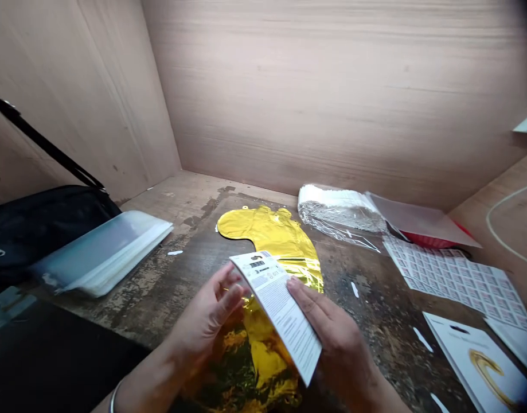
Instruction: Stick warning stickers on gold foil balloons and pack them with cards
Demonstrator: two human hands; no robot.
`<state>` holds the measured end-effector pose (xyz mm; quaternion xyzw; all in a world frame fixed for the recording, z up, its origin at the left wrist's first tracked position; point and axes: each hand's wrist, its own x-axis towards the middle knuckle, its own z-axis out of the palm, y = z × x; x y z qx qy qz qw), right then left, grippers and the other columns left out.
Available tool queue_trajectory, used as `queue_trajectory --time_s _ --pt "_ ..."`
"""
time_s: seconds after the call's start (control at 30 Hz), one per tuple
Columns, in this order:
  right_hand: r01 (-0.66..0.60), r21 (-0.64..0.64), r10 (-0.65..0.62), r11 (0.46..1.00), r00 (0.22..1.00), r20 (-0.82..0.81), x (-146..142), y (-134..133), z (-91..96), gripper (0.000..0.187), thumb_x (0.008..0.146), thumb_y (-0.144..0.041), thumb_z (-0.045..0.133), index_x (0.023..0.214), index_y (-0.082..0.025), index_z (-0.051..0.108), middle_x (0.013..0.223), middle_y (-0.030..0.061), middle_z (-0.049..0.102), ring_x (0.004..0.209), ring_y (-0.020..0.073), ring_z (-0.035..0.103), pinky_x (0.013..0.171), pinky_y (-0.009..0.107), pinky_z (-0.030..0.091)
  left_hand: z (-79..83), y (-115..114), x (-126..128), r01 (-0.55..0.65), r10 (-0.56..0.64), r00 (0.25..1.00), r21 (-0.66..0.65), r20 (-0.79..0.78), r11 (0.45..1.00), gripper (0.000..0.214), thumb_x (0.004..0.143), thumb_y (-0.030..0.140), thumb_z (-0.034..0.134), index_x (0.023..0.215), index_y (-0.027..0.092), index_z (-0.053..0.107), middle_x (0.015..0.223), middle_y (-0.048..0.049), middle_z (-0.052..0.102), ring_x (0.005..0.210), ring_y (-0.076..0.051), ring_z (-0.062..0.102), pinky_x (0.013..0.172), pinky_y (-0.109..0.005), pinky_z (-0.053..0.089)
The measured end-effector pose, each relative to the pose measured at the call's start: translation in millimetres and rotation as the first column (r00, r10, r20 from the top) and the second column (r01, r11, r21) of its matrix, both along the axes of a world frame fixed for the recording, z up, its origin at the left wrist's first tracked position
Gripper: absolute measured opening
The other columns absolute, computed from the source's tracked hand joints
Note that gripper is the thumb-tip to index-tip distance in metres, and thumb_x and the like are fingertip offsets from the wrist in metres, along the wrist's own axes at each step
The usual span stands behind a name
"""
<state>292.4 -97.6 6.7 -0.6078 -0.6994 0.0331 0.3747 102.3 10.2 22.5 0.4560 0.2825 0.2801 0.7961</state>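
A white printed packaging card (280, 310) with a hang hole near its top is tilted in front of me. My right hand (336, 332) grips it along the right edge, fingers on the printed face. At the card's upper left edge is my left hand (215, 304), with thumb and fingers curved and apart; some fingertips are hidden behind the card. Beneath both hands, a flat gold foil balloon (289, 241) lies curved across the table, its near part crumpled and partly covered by the card.
Clear plastic sleeves (117, 252) and a black bag (39, 229) lie left. At the back right is a bundle of white strips in clear wrap (338, 206). Sticker sheets (461, 278) and another card with a gold shape (473, 361) lie right. Wooden panels (332, 97) enclose the table.
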Motion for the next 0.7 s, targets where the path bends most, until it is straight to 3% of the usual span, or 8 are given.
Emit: queue_trajectory --time_s 0.13,0.2,0.27,0.37,0.43,0.47,0.6,0.7 --pt "-0.169 0.132 0.123 0.977 0.945 0.304 -1 13 -7.1 0.056 0.089 -0.006 0.048 0.144 -0.019 0.042 0.139 0.0144 0.053 0.132 0.0276 0.045 0.107 0.046 0.043 -9.3 -15 1 -0.056 0.082 0.994 -0.311 0.074 0.949 0.057 0.068 0.044 0.081 0.114 0.015 0.063 0.113 -0.0176 0.069 0.102 -0.035 0.067 0.087 -0.045 0.054" --pt "-0.084 0.110 0.062 0.990 0.980 0.188 -3 12 -7.1 0.059 0.088 -0.011 0.051 0.145 -0.022 0.041 0.147 0.0135 0.043 0.138 0.0304 0.035 0.108 0.052 0.039 -14.7 -13 0 -0.166 0.175 0.985 -0.309 0.000 0.936 0.054 0.063 0.034 0.085 0.108 0.013 0.064 0.107 -0.0169 0.072 0.098 -0.034 0.068 0.083 -0.044 0.055" --pt "0.075 0.005 -0.073 0.997 0.986 -0.149 -5 10 -5.4 0.063 0.087 -0.021 0.055 0.147 -0.024 0.035 0.152 0.0130 0.035 0.140 0.0332 0.031 0.107 0.056 0.038 -19.7 -8 -2 -0.215 0.215 0.976 -0.293 -0.032 0.932 0.054 0.062 0.034 0.085 0.107 0.013 0.064 0.103 -0.0158 0.073 0.096 -0.034 0.069 0.079 -0.043 0.057" --pt "-0.064 -0.292 -0.185 0.954 0.640 -0.746 -15 11 -5.3 0.060 0.091 -0.044 0.049 0.144 -0.018 0.041 0.140 0.0194 0.051 0.128 0.0358 0.050 0.095 0.055 0.050 -25.8 -5 -2 -0.248 0.241 0.969 -0.250 -0.060 0.936 0.051 0.064 0.038 0.082 0.106 0.015 0.062 0.101 -0.0139 0.074 0.093 -0.033 0.070 0.074 -0.042 0.057" --pt "-0.253 -0.366 -0.252 0.896 0.390 -0.886 -29 16 -8.4 0.061 0.089 -0.055 0.047 0.134 -0.014 0.054 0.120 0.0205 0.067 0.115 0.0366 0.060 0.088 0.053 0.054 -28.9 -10 3 -0.260 0.250 0.965 -0.189 -0.075 0.947 0.051 0.066 0.042 0.079 0.106 0.016 0.062 0.101 -0.0132 0.073 0.092 -0.031 0.070 0.075 -0.041 0.057" --pt "-0.270 -0.395 -0.296 0.878 0.342 -0.892 -36 19 -10.3 0.062 0.087 -0.057 0.050 0.129 -0.013 0.058 0.112 0.0195 0.071 0.111 0.0367 0.063 0.086 0.052 0.055 -30.0 -13 6 -0.260 0.250 0.964 -0.147 -0.086 0.954 0.051 0.068 0.044 0.076 0.108 0.016 0.062 0.102 -0.0129 0.073 0.091 -0.030 0.070 0.075 -0.041 0.057" --pt "-0.002 -0.497 -0.456 0.868 0.396 -0.797 -50 26 -11.9 0.061 0.071 -0.055 0.070 0.120 -0.018 0.066 0.094 0.0109 0.076 0.103 0.0361 0.067 0.086 0.046 0.057 -27.7 -8 3 -0.202 0.219 0.949 0.097 -0.226 0.975 0.044 0.074 0.048 0.069 0.101 0.014 0.067 0.089 -0.0118 0.075 0.075 -0.027 0.071 0.065 -0.038 0.058" --pt "0.061 -0.502 -0.479 0.863 0.417 -0.772 -34 26 -6.8 0.065 0.066 -0.054 0.075 0.120 -0.020 0.065 0.089 0.0103 0.077 0.099 0.0361 0.069 0.084 0.040 0.059 -14.5 39 -42 -0.158 0.313 0.857 0.371 -0.408 0.915 0.029 0.075 0.042 0.072 0.084 0.015 0.070 0.078 -0.0088 0.073 0.072 -0.025 0.069 0.067 -0.038 0.057"
